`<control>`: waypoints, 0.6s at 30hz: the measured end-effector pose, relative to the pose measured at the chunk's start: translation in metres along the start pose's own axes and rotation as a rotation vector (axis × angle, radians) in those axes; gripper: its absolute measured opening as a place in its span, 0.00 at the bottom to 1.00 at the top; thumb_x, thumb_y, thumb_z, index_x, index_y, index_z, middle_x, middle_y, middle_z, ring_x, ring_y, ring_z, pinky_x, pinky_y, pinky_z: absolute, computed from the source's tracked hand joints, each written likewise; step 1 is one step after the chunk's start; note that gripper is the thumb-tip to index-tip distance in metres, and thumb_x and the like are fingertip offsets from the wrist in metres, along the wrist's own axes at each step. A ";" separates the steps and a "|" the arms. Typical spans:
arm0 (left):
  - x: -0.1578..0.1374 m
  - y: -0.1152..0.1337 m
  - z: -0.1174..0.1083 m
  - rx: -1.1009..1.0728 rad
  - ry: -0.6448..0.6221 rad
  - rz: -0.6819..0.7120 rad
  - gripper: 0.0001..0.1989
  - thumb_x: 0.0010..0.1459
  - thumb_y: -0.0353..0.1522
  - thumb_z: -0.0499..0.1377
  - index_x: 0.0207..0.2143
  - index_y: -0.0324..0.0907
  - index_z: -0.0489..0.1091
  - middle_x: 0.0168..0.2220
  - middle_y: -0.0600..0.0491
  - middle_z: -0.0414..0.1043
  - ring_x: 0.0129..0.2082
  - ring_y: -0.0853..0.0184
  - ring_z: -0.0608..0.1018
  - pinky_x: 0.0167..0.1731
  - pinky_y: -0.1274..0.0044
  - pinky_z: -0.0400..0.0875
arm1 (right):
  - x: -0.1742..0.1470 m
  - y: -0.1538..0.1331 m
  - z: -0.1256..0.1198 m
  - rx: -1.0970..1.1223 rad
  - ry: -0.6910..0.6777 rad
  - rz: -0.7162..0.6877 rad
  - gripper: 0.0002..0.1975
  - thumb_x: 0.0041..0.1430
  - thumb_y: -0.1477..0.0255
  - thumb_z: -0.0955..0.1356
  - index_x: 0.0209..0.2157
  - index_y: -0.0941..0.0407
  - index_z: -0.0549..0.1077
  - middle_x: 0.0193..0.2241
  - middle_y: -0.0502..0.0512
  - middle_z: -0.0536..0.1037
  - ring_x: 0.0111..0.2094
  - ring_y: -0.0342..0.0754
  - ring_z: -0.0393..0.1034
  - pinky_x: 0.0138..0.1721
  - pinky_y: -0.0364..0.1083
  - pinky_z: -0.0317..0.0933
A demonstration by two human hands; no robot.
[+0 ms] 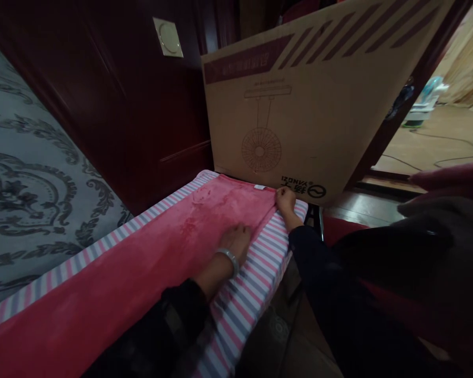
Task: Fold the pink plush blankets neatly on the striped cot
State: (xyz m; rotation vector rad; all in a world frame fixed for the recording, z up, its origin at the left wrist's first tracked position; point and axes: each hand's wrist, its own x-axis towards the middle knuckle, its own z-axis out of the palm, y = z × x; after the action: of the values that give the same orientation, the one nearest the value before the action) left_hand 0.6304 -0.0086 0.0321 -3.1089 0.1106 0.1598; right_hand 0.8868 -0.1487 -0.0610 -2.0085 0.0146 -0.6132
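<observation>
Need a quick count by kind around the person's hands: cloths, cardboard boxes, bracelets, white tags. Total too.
Cloths: 2 (red cloth, striped cloth)
Cardboard box: 1, printed with a fan drawing
Bracelet: 1, on the left arm
White tag: 1, at the red cloth's far edge
Total: 5

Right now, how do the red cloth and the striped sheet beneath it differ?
The red cloth is red-pink with darker mottled patches; the striped sheet has pink, grey and white stripes.
The red cloth lies on top and looks narrower; the striped sheet shows along both its long sides.
The red cloth has a white tag at its far edge; none is visible on the striped sheet.
Both run lengthwise toward the cardboard box.
</observation>
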 end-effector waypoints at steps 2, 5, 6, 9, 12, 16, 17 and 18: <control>0.026 0.006 -0.003 -0.007 0.015 0.020 0.20 0.60 0.22 0.52 0.54 0.38 0.68 0.53 0.39 0.68 0.53 0.54 0.74 0.47 0.66 0.72 | 0.001 0.002 0.002 -0.001 0.010 -0.007 0.13 0.56 0.71 0.62 0.31 0.59 0.77 0.31 0.65 0.80 0.36 0.56 0.71 0.43 0.51 0.64; 0.064 0.013 -0.001 -0.064 0.053 -0.004 0.18 0.62 0.23 0.51 0.53 0.38 0.70 0.55 0.39 0.67 0.55 0.55 0.72 0.49 0.67 0.71 | 0.003 0.005 0.004 -0.005 0.022 -0.025 0.12 0.56 0.70 0.63 0.30 0.58 0.77 0.30 0.62 0.80 0.35 0.55 0.71 0.41 0.50 0.64; 0.073 0.014 0.001 -0.084 0.066 -0.018 0.18 0.63 0.24 0.50 0.53 0.38 0.70 0.56 0.40 0.67 0.54 0.56 0.73 0.49 0.68 0.70 | 0.003 0.006 0.005 -0.008 0.026 -0.031 0.12 0.57 0.70 0.62 0.31 0.58 0.77 0.31 0.62 0.80 0.35 0.54 0.71 0.41 0.49 0.64; 0.089 0.018 0.008 -0.131 0.102 -0.042 0.17 0.66 0.26 0.47 0.51 0.41 0.71 0.55 0.43 0.68 0.51 0.59 0.75 0.48 0.70 0.69 | 0.005 0.008 0.004 -0.026 0.037 -0.041 0.13 0.58 0.71 0.61 0.32 0.58 0.76 0.32 0.63 0.80 0.35 0.54 0.71 0.41 0.49 0.64; 0.090 0.021 0.012 -0.134 0.098 -0.001 0.18 0.65 0.25 0.48 0.53 0.42 0.70 0.56 0.44 0.69 0.52 0.59 0.74 0.47 0.71 0.69 | 0.006 0.007 0.003 -0.052 0.047 -0.042 0.14 0.59 0.72 0.60 0.33 0.59 0.76 0.33 0.64 0.79 0.35 0.54 0.71 0.41 0.50 0.63; 0.084 0.025 0.010 -0.092 0.049 0.025 0.20 0.62 0.23 0.50 0.53 0.40 0.70 0.56 0.43 0.69 0.52 0.58 0.74 0.47 0.71 0.69 | 0.003 0.004 0.000 -0.092 0.040 -0.048 0.13 0.58 0.74 0.60 0.35 0.59 0.77 0.34 0.63 0.79 0.37 0.54 0.70 0.42 0.49 0.62; 0.082 0.025 0.009 -0.093 0.046 0.035 0.19 0.61 0.24 0.50 0.53 0.39 0.70 0.55 0.42 0.69 0.51 0.58 0.74 0.47 0.70 0.69 | 0.002 0.003 -0.001 -0.103 0.034 -0.049 0.13 0.57 0.75 0.61 0.35 0.59 0.77 0.35 0.62 0.79 0.37 0.54 0.70 0.42 0.49 0.62; 0.079 0.025 0.007 -0.097 0.045 0.050 0.19 0.62 0.25 0.51 0.54 0.39 0.69 0.55 0.42 0.69 0.52 0.57 0.74 0.48 0.70 0.69 | 0.001 0.002 -0.002 -0.114 0.026 -0.049 0.13 0.56 0.75 0.61 0.35 0.58 0.77 0.35 0.62 0.79 0.38 0.53 0.70 0.42 0.49 0.62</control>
State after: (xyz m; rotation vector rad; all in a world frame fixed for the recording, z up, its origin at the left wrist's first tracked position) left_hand 0.7057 -0.0384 0.0162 -3.2091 0.1865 0.0996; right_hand 0.8868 -0.1510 -0.0614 -2.1159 0.0164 -0.6824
